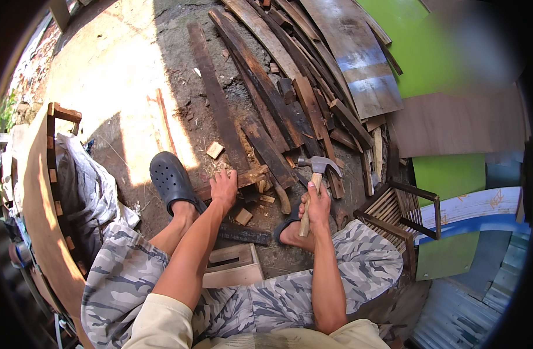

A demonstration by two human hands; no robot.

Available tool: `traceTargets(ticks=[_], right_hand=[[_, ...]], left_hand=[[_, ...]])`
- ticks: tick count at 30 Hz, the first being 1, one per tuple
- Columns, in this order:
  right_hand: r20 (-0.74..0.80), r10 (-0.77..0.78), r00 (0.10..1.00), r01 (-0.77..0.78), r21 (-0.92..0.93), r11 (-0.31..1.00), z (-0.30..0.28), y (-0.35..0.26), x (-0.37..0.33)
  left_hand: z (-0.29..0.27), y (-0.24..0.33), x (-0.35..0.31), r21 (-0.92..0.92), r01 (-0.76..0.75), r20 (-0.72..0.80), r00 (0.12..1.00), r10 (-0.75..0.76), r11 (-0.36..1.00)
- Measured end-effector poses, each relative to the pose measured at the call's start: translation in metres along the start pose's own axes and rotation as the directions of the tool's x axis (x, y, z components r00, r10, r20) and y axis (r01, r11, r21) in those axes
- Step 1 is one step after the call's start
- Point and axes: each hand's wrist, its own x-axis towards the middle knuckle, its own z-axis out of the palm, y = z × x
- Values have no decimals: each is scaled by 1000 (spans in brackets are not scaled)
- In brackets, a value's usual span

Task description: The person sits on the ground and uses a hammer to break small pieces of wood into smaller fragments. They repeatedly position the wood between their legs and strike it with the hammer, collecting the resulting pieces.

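Observation:
My right hand point(316, 205) is wrapped round the wooden handle of a claw hammer point(317, 165), whose metal head is raised over the ground between the planks and my knee. My left hand point(224, 187) grips a short piece of wood point(253, 175), fingers bent over its top; their undersides are hidden. Below that piece lie small offcuts, one a pale block point(243, 217). Another square offcut point(214, 150) sits just beyond my left hand. A tool with a rounded wooden handle point(284, 200) lies between my two hands, its far end hidden among the planks.
Long dark planks point(260, 81) are heaped ahead and to the right. A slatted wooden frame point(388, 218) stands at my right, near green panels point(450, 180). Between my legs is a wooden box point(234, 264). White sheeting point(89, 180) and a curved board point(39, 192) are at left.

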Motion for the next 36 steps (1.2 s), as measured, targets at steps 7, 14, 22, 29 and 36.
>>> traceTargets(ticks=[7, 14, 22, 29, 36], right_hand=[[336, 199, 921, -65, -370, 927, 26, 31, -1], [130, 34, 991, -4, -227, 974, 17, -18, 7], [429, -42, 903, 377, -739, 559, 26, -79, 57], [631, 108, 768, 619, -775, 125, 72, -124, 57], [637, 209, 742, 650, -760, 8, 76, -115, 62]], left_hand=[[3, 1, -3, -16, -13, 7, 1000, 14, 1000], [-7, -2, -2, -23, -15, 31, 999, 16, 1000], [-19, -2, 1, -49, -21, 166, 986, 29, 999], [-6, -13, 9, -70, -26, 186, 982, 38, 997], [0, -7, 7, -55, -32, 125, 991, 38, 998]])
